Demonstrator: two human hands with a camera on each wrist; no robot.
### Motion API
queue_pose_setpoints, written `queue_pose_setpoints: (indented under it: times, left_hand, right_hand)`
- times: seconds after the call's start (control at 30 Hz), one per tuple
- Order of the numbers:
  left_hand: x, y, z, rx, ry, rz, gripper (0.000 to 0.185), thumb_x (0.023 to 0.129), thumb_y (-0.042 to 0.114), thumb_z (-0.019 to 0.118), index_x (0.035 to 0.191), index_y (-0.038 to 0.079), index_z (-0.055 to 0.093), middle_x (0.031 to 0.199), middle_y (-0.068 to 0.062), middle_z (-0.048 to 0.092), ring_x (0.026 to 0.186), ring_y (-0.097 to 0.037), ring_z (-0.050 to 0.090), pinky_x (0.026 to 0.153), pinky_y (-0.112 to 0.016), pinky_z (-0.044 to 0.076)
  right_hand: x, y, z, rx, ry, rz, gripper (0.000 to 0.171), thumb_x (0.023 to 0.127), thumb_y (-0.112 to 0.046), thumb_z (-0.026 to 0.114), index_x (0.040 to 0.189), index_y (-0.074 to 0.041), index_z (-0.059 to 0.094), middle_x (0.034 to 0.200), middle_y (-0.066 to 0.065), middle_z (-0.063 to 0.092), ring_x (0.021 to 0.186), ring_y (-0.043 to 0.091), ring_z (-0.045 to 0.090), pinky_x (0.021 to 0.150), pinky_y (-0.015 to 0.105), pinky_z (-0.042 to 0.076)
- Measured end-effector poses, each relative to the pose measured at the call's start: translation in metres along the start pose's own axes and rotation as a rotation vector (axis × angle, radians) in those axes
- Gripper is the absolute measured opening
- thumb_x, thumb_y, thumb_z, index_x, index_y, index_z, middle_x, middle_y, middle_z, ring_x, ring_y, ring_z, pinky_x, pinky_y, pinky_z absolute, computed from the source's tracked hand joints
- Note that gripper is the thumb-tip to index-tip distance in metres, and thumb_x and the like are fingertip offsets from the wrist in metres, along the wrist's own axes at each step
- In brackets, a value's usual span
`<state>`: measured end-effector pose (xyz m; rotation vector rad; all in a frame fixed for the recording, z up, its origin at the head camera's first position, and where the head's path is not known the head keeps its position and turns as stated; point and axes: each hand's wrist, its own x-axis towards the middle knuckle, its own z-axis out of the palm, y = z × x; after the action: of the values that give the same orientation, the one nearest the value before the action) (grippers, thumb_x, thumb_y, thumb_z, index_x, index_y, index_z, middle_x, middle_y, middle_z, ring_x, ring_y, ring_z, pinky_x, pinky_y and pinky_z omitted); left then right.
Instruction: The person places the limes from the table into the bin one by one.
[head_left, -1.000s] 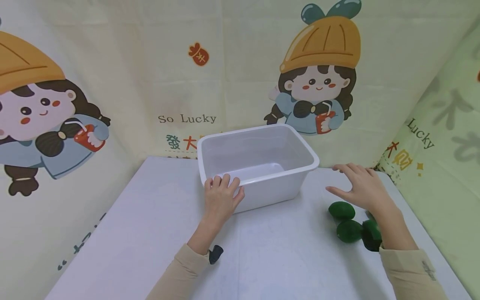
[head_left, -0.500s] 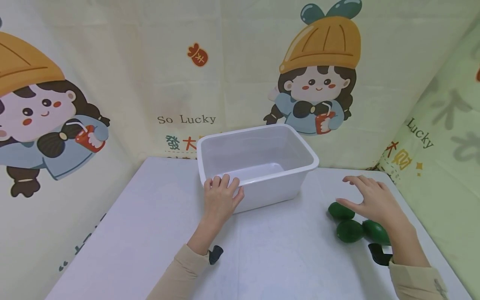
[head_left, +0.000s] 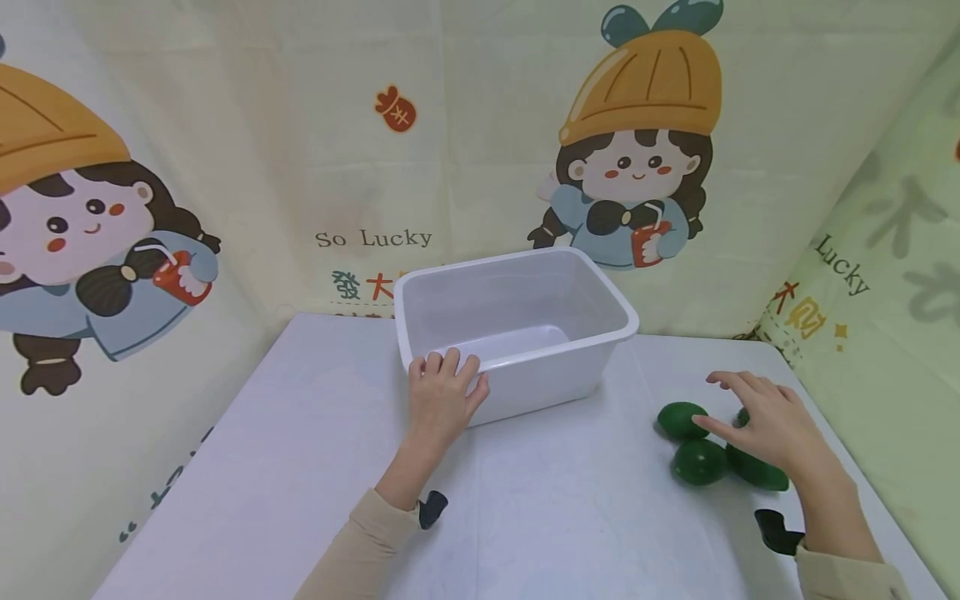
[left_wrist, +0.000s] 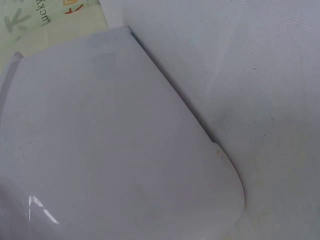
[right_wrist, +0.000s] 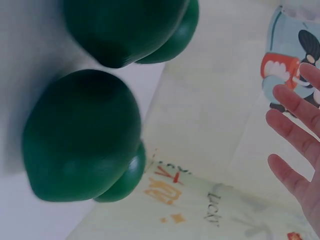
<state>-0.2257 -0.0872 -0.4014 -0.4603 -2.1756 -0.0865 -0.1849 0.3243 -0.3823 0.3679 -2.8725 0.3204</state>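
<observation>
My left hand [head_left: 441, 398] grips the near rim of a white plastic tub [head_left: 543, 379] toward its left corner, fingers hooked over the edge. In the left wrist view the tub's smooth outer wall [left_wrist: 110, 135] fills much of the picture. The tub's visible inside holds nothing. Over several dark green limes [head_left: 699, 462] on the right of the table hovers my right hand [head_left: 776, 425], fingers spread and holding nothing. It partly hides the limes farthest right. Seen from the right wrist, the limes [right_wrist: 82, 137] are close up, with the straight fingers [right_wrist: 295, 135] apart from them.
A white-covered table [head_left: 555, 508] carries everything. Behind it hangs a cream cloth backdrop [head_left: 480, 158] with cartoon figures and lettering, and another printed cloth [head_left: 892, 350] closes off the right side. The tub stands near the table's back edge.
My right hand has moved right and toward me, from beyond the limes to a place over them. The left hand and the tub have stayed still.
</observation>
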Motion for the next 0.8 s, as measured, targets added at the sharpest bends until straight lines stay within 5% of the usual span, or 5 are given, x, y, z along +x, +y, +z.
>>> queue_pose_setpoints:
  times: [0.8]
  left_hand:
    - [0.002, -0.002, 0.001, 0.003, 0.008, 0.006, 0.018, 0.083, 0.034, 0.051, 0.086, 0.018, 0.057, 0.077, -0.003, 0.049, 0.074, -0.024, 0.046, 0.071, -0.04, 0.035]
  right_hand:
    - [-0.031, 0.039, 0.017, 0.039, -0.03, 0.122, 0.064, 0.076, -0.048, 0.065, 0.118, -0.004, 0.046, 0.116, 0.027, 0.049, 0.105, 0.045, 0.039, 0.082, 0.062, 0.024]
